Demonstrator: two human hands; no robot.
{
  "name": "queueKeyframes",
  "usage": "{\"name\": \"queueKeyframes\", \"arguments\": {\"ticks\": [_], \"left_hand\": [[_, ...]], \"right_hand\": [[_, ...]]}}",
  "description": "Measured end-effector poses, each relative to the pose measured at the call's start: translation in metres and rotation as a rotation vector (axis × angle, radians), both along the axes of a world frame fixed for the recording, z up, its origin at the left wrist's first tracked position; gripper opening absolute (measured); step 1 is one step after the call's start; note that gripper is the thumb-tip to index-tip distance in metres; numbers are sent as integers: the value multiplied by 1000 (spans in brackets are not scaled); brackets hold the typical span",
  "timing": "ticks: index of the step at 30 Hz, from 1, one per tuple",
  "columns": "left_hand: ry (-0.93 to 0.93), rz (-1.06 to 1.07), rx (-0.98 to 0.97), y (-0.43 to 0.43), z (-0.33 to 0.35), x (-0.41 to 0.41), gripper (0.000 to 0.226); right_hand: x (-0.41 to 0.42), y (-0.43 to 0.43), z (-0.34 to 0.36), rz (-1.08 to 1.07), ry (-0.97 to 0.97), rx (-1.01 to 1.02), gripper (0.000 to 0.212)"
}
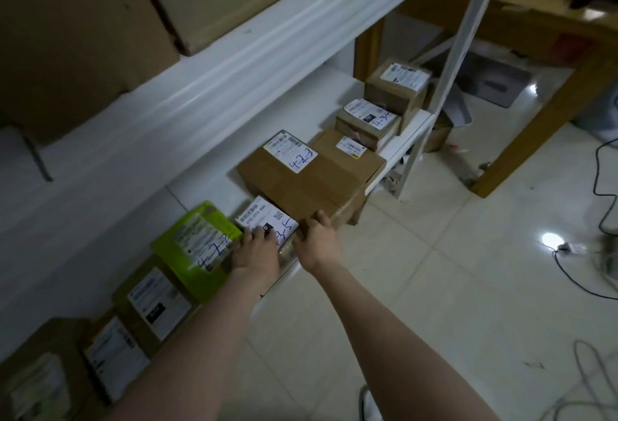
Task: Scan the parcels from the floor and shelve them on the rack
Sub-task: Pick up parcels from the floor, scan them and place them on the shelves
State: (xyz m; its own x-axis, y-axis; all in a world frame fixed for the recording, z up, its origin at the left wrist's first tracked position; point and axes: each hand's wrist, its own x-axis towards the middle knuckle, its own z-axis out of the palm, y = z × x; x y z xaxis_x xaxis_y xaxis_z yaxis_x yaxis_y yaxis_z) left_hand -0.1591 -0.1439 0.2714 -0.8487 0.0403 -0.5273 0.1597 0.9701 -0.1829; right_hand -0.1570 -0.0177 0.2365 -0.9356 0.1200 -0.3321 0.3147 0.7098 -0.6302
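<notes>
White-labelled parcel (267, 220) (blue handwriting) on rack (254, 53).

Parcels crowd the front of the lower shelf (409, 135). A small parcel (264, 216) sits wedged between a green parcel (197, 240) and a large brown box (301, 180). The upper shelf (234, 63) overhangs low above. Open floor (434, 270) lies rightward, with cables (575, 280) farther off.

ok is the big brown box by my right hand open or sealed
Sealed. The big brown box has its top flaps flat and closed, with tape across them.
</notes>
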Motion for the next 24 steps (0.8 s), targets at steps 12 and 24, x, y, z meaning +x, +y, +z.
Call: {"name": "queueKeyframes", "arguments": {"ticks": [12,24], "left_hand": [[145,162,1,32,-1,-18,80],[19,204,115,113,-9,-78,86]], "right_hand": [[-19,76,15,-96,97,-288,37],[-101,138,-19,-319,-148,-504,50]]}}
